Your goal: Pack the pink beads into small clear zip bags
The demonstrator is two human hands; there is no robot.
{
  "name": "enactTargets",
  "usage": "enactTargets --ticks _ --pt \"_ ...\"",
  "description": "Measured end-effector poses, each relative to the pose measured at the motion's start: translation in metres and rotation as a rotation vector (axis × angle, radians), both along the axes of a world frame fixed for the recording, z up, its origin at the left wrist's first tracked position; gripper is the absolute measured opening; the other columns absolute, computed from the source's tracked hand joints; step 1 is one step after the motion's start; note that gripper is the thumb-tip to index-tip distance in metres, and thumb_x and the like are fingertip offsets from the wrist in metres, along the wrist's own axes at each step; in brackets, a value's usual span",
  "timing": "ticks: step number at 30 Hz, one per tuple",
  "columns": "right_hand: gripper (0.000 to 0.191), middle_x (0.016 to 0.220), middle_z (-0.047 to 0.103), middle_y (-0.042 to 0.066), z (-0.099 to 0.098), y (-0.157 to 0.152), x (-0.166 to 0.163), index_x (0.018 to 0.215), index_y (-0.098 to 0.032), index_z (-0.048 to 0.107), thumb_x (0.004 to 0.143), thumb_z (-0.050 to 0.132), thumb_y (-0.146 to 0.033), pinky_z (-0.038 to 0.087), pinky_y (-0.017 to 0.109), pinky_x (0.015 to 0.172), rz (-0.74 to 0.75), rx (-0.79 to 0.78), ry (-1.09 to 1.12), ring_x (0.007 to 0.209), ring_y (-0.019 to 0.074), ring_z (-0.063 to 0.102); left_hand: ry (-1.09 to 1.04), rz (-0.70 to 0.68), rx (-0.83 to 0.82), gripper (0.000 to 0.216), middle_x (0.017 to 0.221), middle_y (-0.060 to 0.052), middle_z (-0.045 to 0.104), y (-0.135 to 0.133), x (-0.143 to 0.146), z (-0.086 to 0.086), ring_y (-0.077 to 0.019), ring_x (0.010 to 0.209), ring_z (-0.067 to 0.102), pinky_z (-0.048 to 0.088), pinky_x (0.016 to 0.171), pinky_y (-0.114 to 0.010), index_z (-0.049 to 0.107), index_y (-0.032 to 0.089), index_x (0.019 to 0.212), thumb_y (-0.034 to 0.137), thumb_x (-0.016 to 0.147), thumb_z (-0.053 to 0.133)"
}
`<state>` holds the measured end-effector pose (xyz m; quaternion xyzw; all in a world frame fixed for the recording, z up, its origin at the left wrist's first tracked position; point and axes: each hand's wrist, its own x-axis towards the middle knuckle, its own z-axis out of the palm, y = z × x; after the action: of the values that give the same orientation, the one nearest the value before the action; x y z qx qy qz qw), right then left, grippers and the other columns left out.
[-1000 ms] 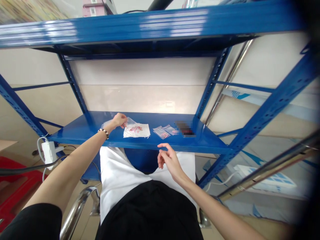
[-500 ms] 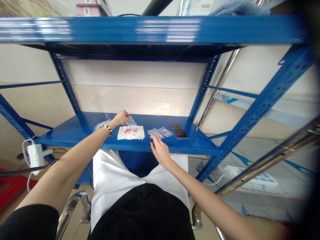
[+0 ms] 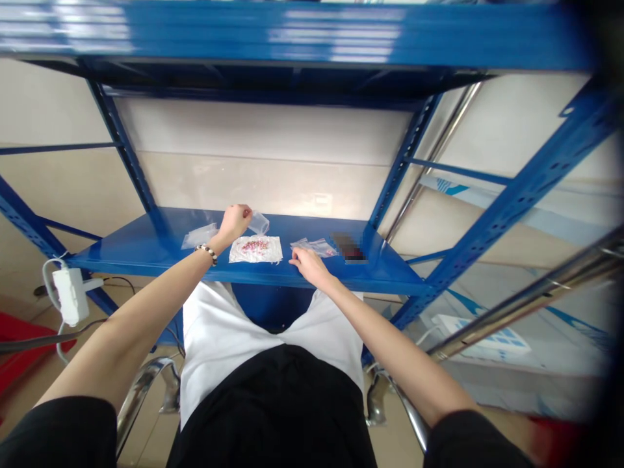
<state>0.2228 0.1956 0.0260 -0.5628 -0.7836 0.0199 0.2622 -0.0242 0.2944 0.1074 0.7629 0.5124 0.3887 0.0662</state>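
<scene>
My left hand (image 3: pixel 234 222), with a beaded bracelet on its wrist, pinches a small clear plastic bag (image 3: pixel 260 223) by its edge above the back of the blue shelf. Just below that bag, a crumpled white sheet (image 3: pixel 238 255) carries a heap of small pink and red beads (image 3: pixel 255 246). My right hand (image 3: pixel 310 266) is at the front edge of the shelf with its fingers curled together; whether anything is between them is hidden. Right behind it lie small zip bags (image 3: pixel 319 246) with pinkish beads inside. More clear bags (image 3: pixel 201 236) lie left of my left hand.
A dark, pixelated flat object (image 3: pixel 349 247) lies toward the right of the blue shelf (image 3: pixel 385 270). An upper shelf beam (image 3: pixel 292 32) crosses above my hands. On the left, a white power strip (image 3: pixel 71 296) hangs beside the shelf.
The view has tipped downward. The bag in my left hand now stands farther from the beads. My right hand's fingers have curled in, next to the filled bags.
</scene>
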Motion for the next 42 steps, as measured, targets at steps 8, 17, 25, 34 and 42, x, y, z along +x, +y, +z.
enactTargets --ticks 8,17,25,34,42 --pt "0.010 0.085 0.062 0.008 -0.004 0.000 0.003 0.081 -0.017 0.062 0.089 0.056 -0.014 0.037 0.026 0.064 0.032 0.022 -0.104 0.070 0.0179 0.058 -0.139 0.026 -0.027 0.027 0.075 -0.006 0.070 -0.011 -0.015 -0.016 -0.0109 0.045 0.057 0.042 0.049 -0.020 0.069 0.013 0.088 0.032 0.088 0.050" --pt "0.007 0.071 0.064 0.002 -0.008 0.003 0.007 0.077 -0.018 0.061 0.082 0.058 -0.014 0.040 0.026 0.064 0.056 -0.023 0.276 0.066 0.0157 0.058 -0.252 0.019 -0.136 0.021 0.071 -0.007 0.070 -0.011 -0.039 -0.025 -0.0101 0.039 0.054 0.040 0.040 -0.019 0.063 0.012 0.094 0.027 0.088 0.050" --pt "0.007 0.067 0.060 -0.001 -0.020 0.024 0.012 0.077 -0.018 0.059 0.076 0.058 -0.024 0.045 0.024 0.053 0.133 -0.130 0.594 0.054 0.0129 0.058 -0.168 -0.092 -0.197 0.016 0.062 -0.005 0.068 -0.006 -0.031 -0.012 -0.0122 0.043 0.058 0.043 0.045 -0.020 0.066 0.012 0.087 0.026 0.084 0.059" --pt "0.007 0.069 0.060 0.000 -0.022 0.014 0.002 0.077 -0.017 0.058 0.074 0.057 -0.024 0.049 0.026 0.059 0.099 -0.059 0.683 0.059 0.0143 0.062 -0.009 -0.158 -0.125 0.020 0.061 -0.004 0.068 -0.009 -0.015 -0.003 -0.0155 0.053 0.062 0.045 0.054 -0.022 0.070 0.013 0.094 0.025 0.082 0.060" --pt "0.011 0.073 0.065 0.002 0.001 0.061 -0.041 0.079 -0.017 0.061 0.069 0.059 -0.015 0.049 0.024 0.063 0.086 0.013 0.591 0.067 0.0150 0.062 0.113 -0.167 -0.137 0.015 0.062 -0.006 0.069 0.001 -0.012 0.012 -0.0161 0.050 0.061 0.042 0.052 -0.023 0.071 0.017 0.077 0.025 0.080 0.059"
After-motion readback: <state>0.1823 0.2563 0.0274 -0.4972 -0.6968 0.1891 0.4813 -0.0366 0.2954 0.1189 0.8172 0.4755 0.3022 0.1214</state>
